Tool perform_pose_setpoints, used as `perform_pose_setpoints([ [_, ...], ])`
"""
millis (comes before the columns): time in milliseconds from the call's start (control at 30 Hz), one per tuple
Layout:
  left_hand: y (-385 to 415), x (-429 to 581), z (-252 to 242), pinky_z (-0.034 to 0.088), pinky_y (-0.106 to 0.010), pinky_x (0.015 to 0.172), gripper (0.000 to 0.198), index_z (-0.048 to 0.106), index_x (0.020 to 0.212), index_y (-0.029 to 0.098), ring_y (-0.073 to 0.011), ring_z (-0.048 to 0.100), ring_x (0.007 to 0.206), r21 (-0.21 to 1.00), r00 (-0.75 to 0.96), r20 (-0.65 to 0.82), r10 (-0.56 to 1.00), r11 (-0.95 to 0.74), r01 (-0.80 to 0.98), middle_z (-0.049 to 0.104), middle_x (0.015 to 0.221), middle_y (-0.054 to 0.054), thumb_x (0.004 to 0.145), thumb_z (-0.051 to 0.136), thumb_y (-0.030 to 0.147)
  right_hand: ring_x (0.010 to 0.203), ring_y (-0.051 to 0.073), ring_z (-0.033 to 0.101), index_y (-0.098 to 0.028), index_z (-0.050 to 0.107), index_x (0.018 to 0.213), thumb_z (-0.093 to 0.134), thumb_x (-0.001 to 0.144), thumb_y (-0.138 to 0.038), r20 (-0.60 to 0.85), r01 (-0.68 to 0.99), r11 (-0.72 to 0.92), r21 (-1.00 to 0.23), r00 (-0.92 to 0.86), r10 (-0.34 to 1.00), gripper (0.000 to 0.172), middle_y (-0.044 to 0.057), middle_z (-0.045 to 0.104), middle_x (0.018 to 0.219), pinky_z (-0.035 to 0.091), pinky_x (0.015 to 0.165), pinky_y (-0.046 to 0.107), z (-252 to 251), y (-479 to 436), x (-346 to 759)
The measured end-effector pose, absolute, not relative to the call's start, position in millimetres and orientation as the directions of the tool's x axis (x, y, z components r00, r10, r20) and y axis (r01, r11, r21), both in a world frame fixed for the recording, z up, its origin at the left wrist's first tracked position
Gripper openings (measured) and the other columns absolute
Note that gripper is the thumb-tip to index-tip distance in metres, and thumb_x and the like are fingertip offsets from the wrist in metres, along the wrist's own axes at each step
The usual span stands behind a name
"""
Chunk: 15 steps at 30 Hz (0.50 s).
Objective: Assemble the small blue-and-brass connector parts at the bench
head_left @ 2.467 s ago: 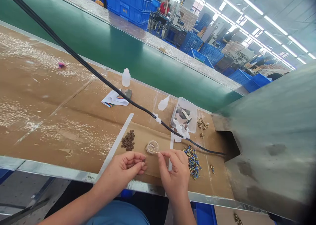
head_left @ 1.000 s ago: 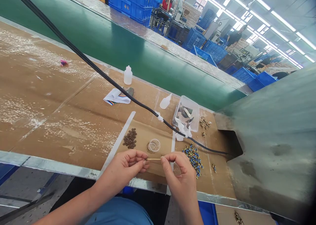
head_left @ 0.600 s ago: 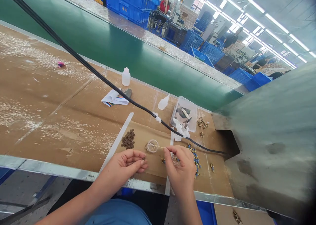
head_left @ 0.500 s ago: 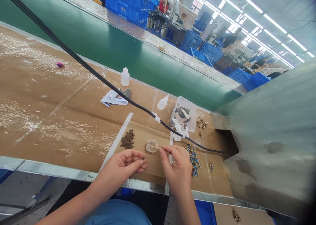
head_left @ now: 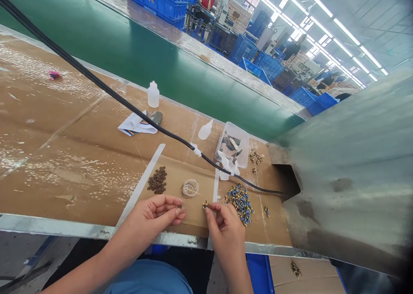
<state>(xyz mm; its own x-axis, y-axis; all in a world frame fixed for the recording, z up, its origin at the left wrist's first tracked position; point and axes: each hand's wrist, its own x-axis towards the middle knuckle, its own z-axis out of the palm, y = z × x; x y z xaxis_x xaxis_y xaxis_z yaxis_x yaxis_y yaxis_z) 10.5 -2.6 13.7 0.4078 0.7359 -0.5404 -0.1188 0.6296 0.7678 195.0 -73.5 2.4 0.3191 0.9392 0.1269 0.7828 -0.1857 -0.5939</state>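
Head view: L hand (head_left: pixel 161 212) pinched a small dark disc (head_left: pixel 180 206), mostly hidden by fingertips, details unclear. R hand (head_left: pixel 227 227) gripped a small brass-coloured part (head_left: pixel 205 204) betw. thumb & forefinger, lower portion hidden; same hand overlapped the edge of the blue-and-yellow parts pile (head_left: pixel 241 201). Forearms cut off at bottom. Disc and part were held apart, facing. Cup (head_left: pixel 183 188) w/ stick (head_left: pixel 195 192) stood just beyond, betw. hands; contents hard to make out.

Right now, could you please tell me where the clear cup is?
In the head view, the clear cup sits below centre, just right of the brown disc pile, beyond the left hand.
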Motion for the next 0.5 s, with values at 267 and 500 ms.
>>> perform_pose_setpoints([
  [267,-4.6,12.4,15.1,0.055,-0.029,0.080,0.025,0.064,0.086,0.015,-0.0178,0.070,0.078,0.771,0.415,-0.529,0.741,0.624,-0.132,0.075,0.078,-0.003,0.068,0.074,0.029,0.064,0.013,0.059,-0.022,0.062,0.086,0.053,0.088,-0.028,0.095,0.759,-0.177,-0.627,0.299,0.949,0.011,0.001,0.064,0.079,0.045,0.060,0.024,-1.3,-74.1,190.9],
  [500,-5.5,11.0,14.7,0.055,-0.031,0.079,0.023,0.065,0.087,0.015,-0.0181,0.070,0.078,0.791,0.427,-0.508,0.748,0.602,-0.111,0.074,0.079,-0.003,0.071,0.071,0.030,0.071,0.014,0.063,-0.020,0.064,0.087,0.056,0.086,-0.034,-0.084,0.456,-0.238,-0.858,0.331,0.940,0.016,0.003,0.068,0.079,0.049,0.064,0.022,8.9,-75.1,181.8],
])
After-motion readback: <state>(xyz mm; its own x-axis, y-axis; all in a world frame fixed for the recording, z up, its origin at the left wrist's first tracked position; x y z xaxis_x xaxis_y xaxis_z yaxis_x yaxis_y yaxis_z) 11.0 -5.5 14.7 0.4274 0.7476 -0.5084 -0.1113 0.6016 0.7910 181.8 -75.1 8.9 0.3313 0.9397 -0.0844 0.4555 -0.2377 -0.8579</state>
